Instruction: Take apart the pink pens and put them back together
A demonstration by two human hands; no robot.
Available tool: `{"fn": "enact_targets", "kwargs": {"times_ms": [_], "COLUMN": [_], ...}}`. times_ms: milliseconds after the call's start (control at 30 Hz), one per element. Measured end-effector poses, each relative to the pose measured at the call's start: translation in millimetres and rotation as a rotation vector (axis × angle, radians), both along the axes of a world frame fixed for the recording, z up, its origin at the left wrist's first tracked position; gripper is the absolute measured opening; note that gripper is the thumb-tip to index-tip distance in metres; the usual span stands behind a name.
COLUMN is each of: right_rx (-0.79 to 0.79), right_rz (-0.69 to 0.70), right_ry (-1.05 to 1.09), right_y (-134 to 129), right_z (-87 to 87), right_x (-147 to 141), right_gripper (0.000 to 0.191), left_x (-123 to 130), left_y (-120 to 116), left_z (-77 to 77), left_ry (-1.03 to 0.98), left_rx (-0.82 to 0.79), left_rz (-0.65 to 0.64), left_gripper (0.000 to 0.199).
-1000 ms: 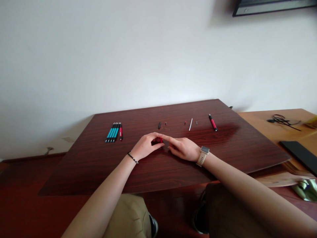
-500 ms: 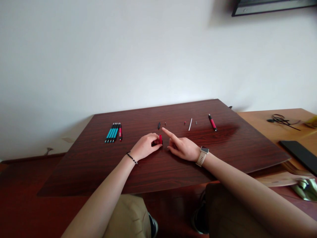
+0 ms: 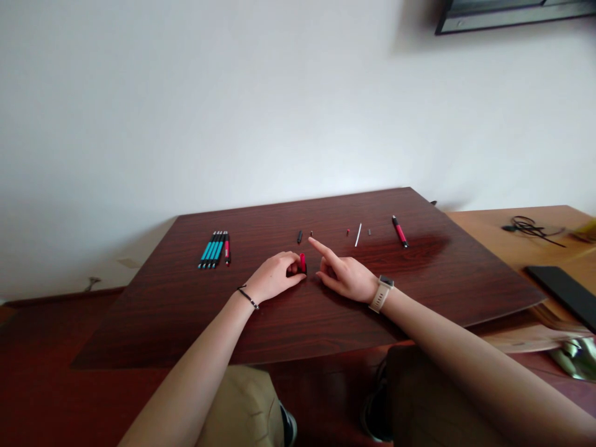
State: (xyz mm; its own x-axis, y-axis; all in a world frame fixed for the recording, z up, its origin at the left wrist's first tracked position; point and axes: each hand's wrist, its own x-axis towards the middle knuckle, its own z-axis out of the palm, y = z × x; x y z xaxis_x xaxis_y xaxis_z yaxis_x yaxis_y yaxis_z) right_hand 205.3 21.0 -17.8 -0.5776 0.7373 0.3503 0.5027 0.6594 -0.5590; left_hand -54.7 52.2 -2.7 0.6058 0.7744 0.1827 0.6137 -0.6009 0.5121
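Note:
My left hand [image 3: 280,271] is closed on a red pen barrel [image 3: 302,262], which stands nearly upright between thumb and fingers. To its right, my right hand [image 3: 343,273] has its index finger stretched out and its thumb apart, with the other fingers curled and nothing visible in it. Beyond the hands lies a black pen tip piece [image 3: 300,236]. A tiny part [image 3: 311,233] rests just past my right index fingertip. Farther right are a small red piece [image 3: 347,232], a white refill [image 3: 358,235] and a small grey spring-like piece [image 3: 369,232].
On the left of the dark wooden table [image 3: 186,329], several turquoise pens [image 3: 212,249] lie beside a red pen [image 3: 227,248]. Another red pen [image 3: 400,232] lies at the right. A lighter desk [image 3: 484,230] adjoins, bearing a black cable [image 3: 531,226] and a flat black object [image 3: 563,295].
My right hand has shifted very slightly right, its index fingertip moving away from the black tip piece toward the tiny part. My left hand still holds the red barrel.

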Motion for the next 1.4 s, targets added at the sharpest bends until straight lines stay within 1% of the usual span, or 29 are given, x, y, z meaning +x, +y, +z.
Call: {"fn": "enact_targets", "kwargs": {"times_ms": [67, 233, 333, 467, 533, 600, 667, 733, 833, 933, 1000, 1033, 1067, 1133, 1167, 1233, 1300, 1400], "right_rx": [0.017, 0.037, 0.051, 0.087, 0.107, 0.127, 0.137, 0.141, 0.158, 0.132, 0.084, 0.048, 0.006, -0.071, -0.092, -0.098, -0.099, -0.160], "right_rz": [-0.061, -0.343, -0.463, -0.599, -0.689, -0.787, -0.820, -0.801, -0.779, -0.734, -0.683, -0.683, -0.709, -0.816, -0.874, -0.955, -0.982, -0.964], "right_ry": [0.008, 0.108, 0.154, 0.186, 0.195, 0.160, 0.108, 0.040, -0.114, -0.237, -0.265, -0.270, -0.273, -0.279, -0.284, -0.303, -0.336, -0.370], "right_y": [1, 8, 17, 31, 38, 45, 51, 55, 60, 64, 67, 69, 71, 75, 77, 81, 86, 93], "right_z": [-0.3, -2.1, 2.3, 17.9, 24.1, 25.3, 20.8, 12.5, -0.4, -6.6, -5.8, -4.2, -1.9, 3.9, 6.9, 12.1, 15.7, 18.3], "right_x": [1, 6, 16, 47, 68, 88, 104, 112, 113, 109, 108, 108, 108, 109, 109, 107, 103, 101], "right_gripper": [0.088, 0.076, 0.065, 0.043, 0.038, 0.034, 0.033, 0.031, 0.033, 0.043, 0.054, 0.056, 0.055, 0.043, 0.038, 0.033, 0.033, 0.028], "left_x": [-2, -9, -9, -7, -5, -4, -2, -2, -2, -2, -2, -2, -2, -1, -1, 0, 0, -1], "left_y": [0, 1, 1, 0, 0, 0, 1, 2, 3, 3, 3, 2, 2, 2, 2, 3, 3, 4], "left_z": [-0.2, -0.4, 0.1, -0.2, -0.6, -0.7, -0.6, -0.6, -1.4, -2.2, -1.9, -1.5, -1.1, -0.5, -0.5, -1.0, -1.7, -2.1], "left_ry": [-0.011, -0.027, -0.028, -0.021, -0.011, -0.005, 0.007, 0.025, 0.041, 0.040, 0.038, 0.037, 0.035, 0.034, 0.032, 0.030, 0.027, 0.022], "left_rx": [-0.021, -0.082, -0.087, -0.032, -0.006, 0.010, 0.029, 0.047, 0.047, 0.032, 0.025, 0.021, 0.018, 0.014, 0.013, 0.011, 0.007, 0.003], "left_rz": [-0.006, -0.013, -0.019, -0.002, 0.012, 0.030, 0.057, 0.090, 0.117, 0.121, 0.124, 0.127, 0.130, 0.136, 0.139, 0.140, 0.139, 0.141], "left_gripper": [0.012, 0.019, 0.016, 0.014, 0.015, 0.015, 0.014, 0.012, 0.011, 0.012, 0.012, 0.012, 0.012, 0.012, 0.012, 0.011, 0.011, 0.011]}}
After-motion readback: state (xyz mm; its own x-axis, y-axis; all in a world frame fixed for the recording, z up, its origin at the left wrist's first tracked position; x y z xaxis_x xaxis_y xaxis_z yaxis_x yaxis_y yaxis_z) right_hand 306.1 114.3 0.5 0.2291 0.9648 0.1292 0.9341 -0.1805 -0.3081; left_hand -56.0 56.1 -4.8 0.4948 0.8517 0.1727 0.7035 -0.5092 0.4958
